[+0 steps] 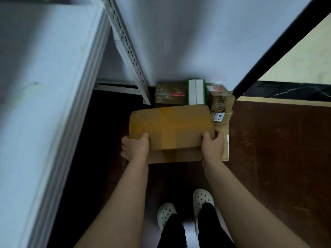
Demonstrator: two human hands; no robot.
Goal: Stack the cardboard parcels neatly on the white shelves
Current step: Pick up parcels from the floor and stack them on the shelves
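White shelf (pixel 44 86) fills the left of frame, up and left of the grip. Cardboard parcel (pixel 170 129) sits centre frame, long axis left-right. Left hand (pixel 135 148) and right hand (pixel 213 147) each grip a near corner, thumbs on top; left hand is nearer the shelf.

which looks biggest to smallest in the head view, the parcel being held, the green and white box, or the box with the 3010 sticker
1. parcel being held, though it is nearest the camera
2. green and white box, bottom hidden behind the parcel
3. box with the 3010 sticker
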